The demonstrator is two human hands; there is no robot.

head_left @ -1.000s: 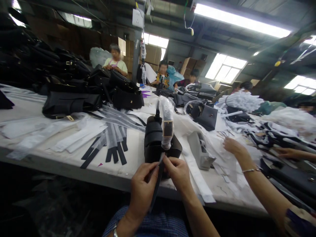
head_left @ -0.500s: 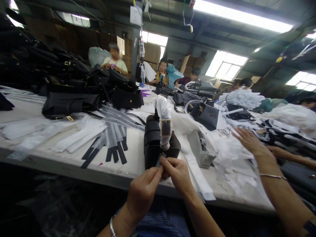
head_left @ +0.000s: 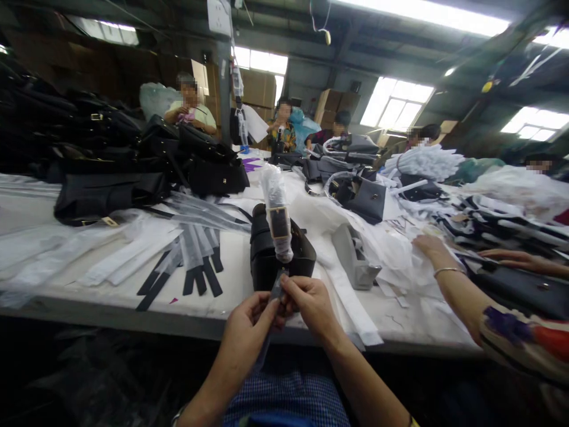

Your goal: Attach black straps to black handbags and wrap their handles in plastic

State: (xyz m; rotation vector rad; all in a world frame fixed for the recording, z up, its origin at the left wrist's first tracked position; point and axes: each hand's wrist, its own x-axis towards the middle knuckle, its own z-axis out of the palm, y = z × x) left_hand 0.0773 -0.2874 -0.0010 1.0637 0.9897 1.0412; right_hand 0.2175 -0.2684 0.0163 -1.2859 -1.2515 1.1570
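Observation:
A black handbag (head_left: 262, 252) stands at the table's front edge before me. From it rises a strap wrapped in clear plastic (head_left: 274, 187), with a gold-framed buckle (head_left: 280, 223) showing through. Below the buckle, the dark strap end (head_left: 278, 289) in a plastic sleeve runs down toward my lap. My left hand (head_left: 249, 325) is closed on this strap end between thumb and fingers. Pinching it slightly higher is my right hand (head_left: 311, 301). Part of the strap is hidden behind my fingers.
Plastic-sleeved black straps (head_left: 202, 261) lie left, before a heap of black bags (head_left: 111, 184). A grey bag piece (head_left: 355, 258) and white wrapping sheets lie right. A co-worker's arm (head_left: 453, 279) reaches in from the right, near a black bag (head_left: 524, 290). Several people sit across the table.
My left hand has shifted down and left along the strap, and more strap shows below it. The co-worker's hand at right has lowered onto the sheets. The whole view has shifted slightly.

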